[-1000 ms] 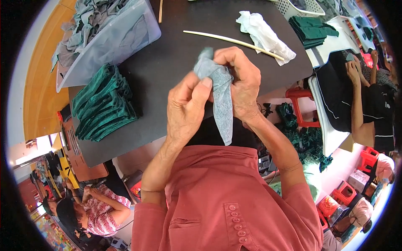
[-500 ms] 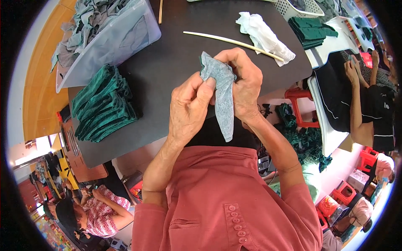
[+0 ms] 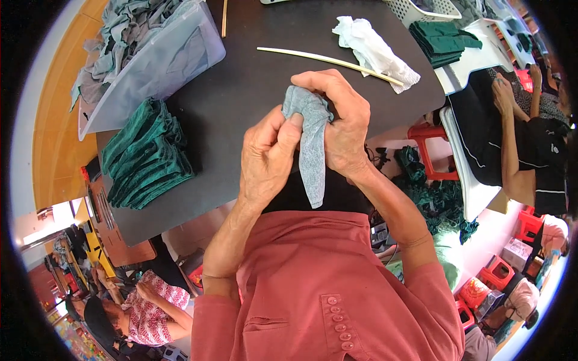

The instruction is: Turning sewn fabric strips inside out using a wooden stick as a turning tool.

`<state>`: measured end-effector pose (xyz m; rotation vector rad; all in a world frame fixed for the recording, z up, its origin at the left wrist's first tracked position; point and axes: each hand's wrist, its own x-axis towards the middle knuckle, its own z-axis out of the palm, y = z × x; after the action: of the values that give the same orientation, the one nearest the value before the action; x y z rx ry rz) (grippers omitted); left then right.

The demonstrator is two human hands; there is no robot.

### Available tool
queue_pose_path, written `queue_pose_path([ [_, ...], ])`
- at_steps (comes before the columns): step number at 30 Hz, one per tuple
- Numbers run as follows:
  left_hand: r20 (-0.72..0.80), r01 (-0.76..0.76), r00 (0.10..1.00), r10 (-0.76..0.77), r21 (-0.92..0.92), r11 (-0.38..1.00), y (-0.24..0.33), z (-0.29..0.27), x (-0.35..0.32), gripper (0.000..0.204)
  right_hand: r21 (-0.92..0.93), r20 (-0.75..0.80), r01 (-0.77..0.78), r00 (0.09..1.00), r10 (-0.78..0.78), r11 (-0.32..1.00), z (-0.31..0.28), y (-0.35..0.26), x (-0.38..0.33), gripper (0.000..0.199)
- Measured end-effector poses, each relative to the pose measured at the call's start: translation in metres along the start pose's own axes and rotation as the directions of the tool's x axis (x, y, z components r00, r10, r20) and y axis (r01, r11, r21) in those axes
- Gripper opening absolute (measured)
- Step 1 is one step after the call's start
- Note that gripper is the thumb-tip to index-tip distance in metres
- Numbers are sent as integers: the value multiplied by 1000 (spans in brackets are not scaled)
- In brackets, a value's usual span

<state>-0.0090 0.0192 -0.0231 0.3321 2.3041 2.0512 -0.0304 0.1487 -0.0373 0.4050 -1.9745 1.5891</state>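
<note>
When you look over this person's shoulder, you see both hands meeting on a tapering piece of pale grey-green cloth (image 3: 312, 159), held up at the near edge of the dark tabletop (image 3: 235, 90). The left hand (image 3: 268, 156) has its grip closed on the cloth, thumb pressed flat against it near the bunched upper end. The right hand (image 3: 347, 123) grasps it too, from the other side: its grip curls round the gathered folds, the index finger arching above them. Below the hands the narrow end hangs down, pointing toward the red shirt (image 3: 289, 265).

Over on the left sits a stack of dark green folded cloths (image 3: 147, 159), just beside a translucent bin (image 3: 180, 69) heaped with grey cloth (image 3: 129, 33). Farther back on the right, a pale thin stick (image 3: 319, 58) lies with one end across a crumpled white cloth (image 3: 364, 42). Two co-workers are near: one in a red-and-white patterned top (image 3: 158, 301) at lower left, another in black clothes (image 3: 545, 141) on the right, close to a red stool (image 3: 421, 153).
</note>
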Motion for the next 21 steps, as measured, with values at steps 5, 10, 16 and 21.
queue_pose_path([
  [5, -25, -70, 997, 70, 26, 997, 6, -6, 5, 22, 73, 71, -90, 994, 85, 993, 1, 4, -1, 28],
  [10, 48, -204, 979, 198, 272, 941, 3, -15, 4, 21, 252, 101, -162, 985, 141, 954, 4, 7, 0, 24],
  [16, 34, -35, 999, 32, 95, 995, 7, -13, 3, 21, 146, -35, -70, 997, 76, 987, 5, 7, -2, 22],
  [21, 170, 69, 981, -93, 140, 988, 19, -15, 6, 15, -43, -73, 49, 996, -52, 998, 3, 1, -1, 26],
])
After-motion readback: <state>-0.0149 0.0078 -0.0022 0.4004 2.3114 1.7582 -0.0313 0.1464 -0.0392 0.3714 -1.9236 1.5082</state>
